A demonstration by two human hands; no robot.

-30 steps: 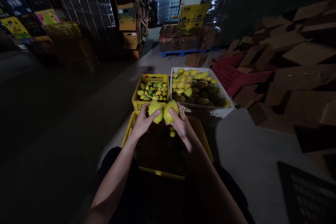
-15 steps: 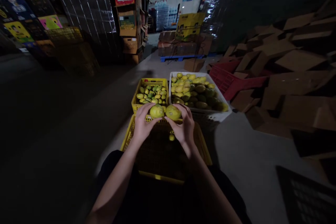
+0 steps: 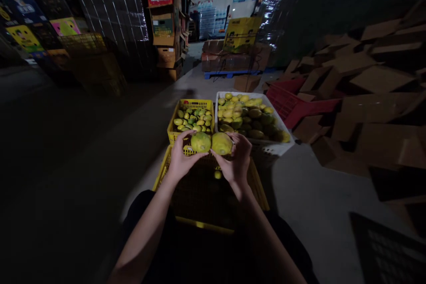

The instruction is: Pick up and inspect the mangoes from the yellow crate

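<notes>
My left hand (image 3: 182, 155) is closed around a greenish-yellow lemon (image 3: 201, 142), thumb below and fingers over its far side. A second, yellower lemon (image 3: 222, 143) is gripped by my right hand (image 3: 238, 156). Both fruits are held side by side, close together, above the far end of a large yellow crate (image 3: 161, 173). A small yellow-green fruit (image 3: 218, 174) shows inside that dark crate, between my wrists. Beyond my hands, a smaller yellow crate (image 3: 173, 136) holds many green and yellow fruits. Right of it, a white crate (image 3: 278, 147) is heaped with larger-looking yellow-green fruits.
On the right lies a heap of cardboard boxes (image 3: 366, 137) with a red crate (image 3: 296, 102) among them. Stacked cartons (image 3: 163, 26) stand at the back, near a blue pallet (image 3: 229, 73) loaded with boxes. Wrapped stacks rise behind. The floor is dimly lit.
Both lemons have come slightly nearer to me and look larger. They have turned a little in my fingers, and my right hand has shifted slightly to the right.
</notes>
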